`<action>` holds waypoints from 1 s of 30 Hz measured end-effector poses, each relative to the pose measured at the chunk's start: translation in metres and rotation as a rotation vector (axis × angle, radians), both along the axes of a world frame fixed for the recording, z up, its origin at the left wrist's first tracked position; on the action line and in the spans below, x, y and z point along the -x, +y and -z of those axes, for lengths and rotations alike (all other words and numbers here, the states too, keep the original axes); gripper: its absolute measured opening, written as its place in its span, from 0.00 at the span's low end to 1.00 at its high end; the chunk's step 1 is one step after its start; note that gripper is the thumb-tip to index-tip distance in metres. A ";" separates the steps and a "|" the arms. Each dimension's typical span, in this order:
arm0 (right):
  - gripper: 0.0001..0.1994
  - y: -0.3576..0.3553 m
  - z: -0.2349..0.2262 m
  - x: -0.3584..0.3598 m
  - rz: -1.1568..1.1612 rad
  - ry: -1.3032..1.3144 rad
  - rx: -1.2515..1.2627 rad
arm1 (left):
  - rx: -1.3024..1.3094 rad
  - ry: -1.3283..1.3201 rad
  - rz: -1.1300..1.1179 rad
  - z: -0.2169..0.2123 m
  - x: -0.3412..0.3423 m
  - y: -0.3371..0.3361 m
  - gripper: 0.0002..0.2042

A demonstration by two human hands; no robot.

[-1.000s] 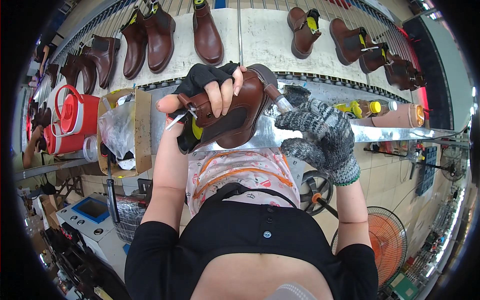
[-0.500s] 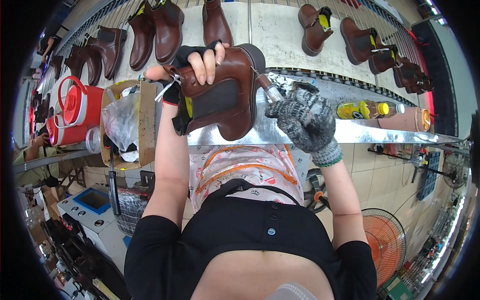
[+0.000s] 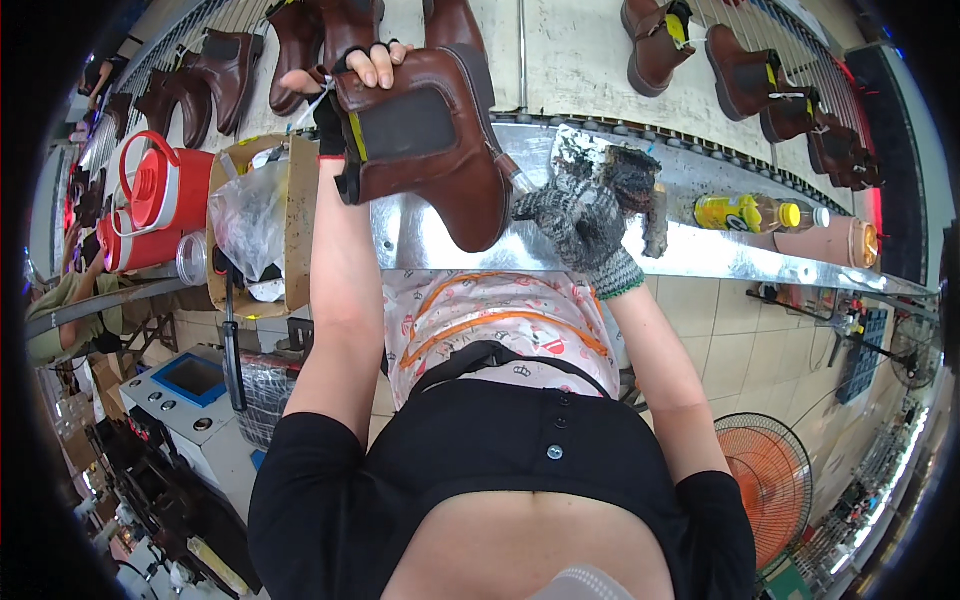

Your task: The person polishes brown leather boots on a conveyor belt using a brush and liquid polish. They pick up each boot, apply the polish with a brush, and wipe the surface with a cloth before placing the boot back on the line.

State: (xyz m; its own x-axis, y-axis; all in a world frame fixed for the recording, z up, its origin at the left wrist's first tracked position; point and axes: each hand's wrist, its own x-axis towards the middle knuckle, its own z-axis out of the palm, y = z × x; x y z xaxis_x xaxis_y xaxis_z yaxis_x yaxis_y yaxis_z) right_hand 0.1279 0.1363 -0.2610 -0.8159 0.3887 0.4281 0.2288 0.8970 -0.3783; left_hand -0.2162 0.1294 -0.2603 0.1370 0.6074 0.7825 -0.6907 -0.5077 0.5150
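My left hand [image 3: 345,75], in a dark fingerless glove, grips a brown ankle boot [image 3: 430,150] by its top edge and holds it up over the shiny metal ledge [image 3: 720,250]. The boot has a dark elastic side panel and its toe points down toward me. My right hand [image 3: 585,215] wears a grey knit glove stained dark. It is closed around a small thin tool [image 3: 508,175] whose tip touches the boot's back edge near the sole.
More brown boots [image 3: 745,75] ride on the conveyor beyond the ledge. A cardboard box with a plastic bag [image 3: 255,215] and a red jug [image 3: 160,195] stand at left. A yellow bottle [image 3: 745,212] lies on the ledge at right. An orange fan [image 3: 790,480] stands on the floor.
My left hand has lifted the boot higher and farther away, turning it more upright. My right hand has moved left and come up against the boot's back edge.
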 end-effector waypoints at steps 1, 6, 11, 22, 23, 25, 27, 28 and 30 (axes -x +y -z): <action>0.08 -0.001 0.002 -0.001 -0.015 -0.026 0.019 | 0.046 -0.003 0.000 0.005 0.006 -0.001 0.47; 0.09 -0.005 0.021 -0.007 -0.001 -0.046 0.308 | 0.234 -0.044 -0.009 0.025 0.023 -0.006 0.46; 0.14 -0.011 0.024 -0.011 0.013 -0.047 0.526 | 0.295 -0.083 -0.119 0.033 0.032 -0.005 0.43; 0.22 -0.023 0.057 -0.020 0.188 0.055 1.089 | 0.541 0.113 -1.133 0.060 0.035 0.000 0.36; 0.21 -0.023 0.059 -0.022 0.193 0.068 1.125 | 0.574 0.176 -1.240 0.064 0.034 -0.001 0.35; 0.19 -0.023 0.070 -0.024 0.200 0.083 1.109 | 0.626 0.306 -1.403 0.072 0.033 -0.002 0.34; 0.15 -0.025 0.076 -0.023 0.203 0.086 1.000 | 0.668 0.430 -1.511 0.080 0.033 -0.007 0.33; 0.12 -0.027 0.071 -0.025 0.259 0.046 1.011 | 0.689 0.487 -1.544 0.084 0.033 -0.010 0.32; 0.12 -0.030 0.058 -0.028 0.290 0.043 1.019 | 0.713 0.606 -1.580 0.087 0.038 -0.018 0.31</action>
State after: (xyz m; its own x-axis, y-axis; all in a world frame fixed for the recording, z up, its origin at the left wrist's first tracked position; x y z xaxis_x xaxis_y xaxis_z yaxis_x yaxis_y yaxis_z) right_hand 0.1558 0.1063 -0.3187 -0.6262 0.7577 -0.1837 0.3517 0.0643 -0.9339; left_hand -0.2539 0.1113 -0.3472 -0.6932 0.5893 0.4150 0.5006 -0.0206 0.8654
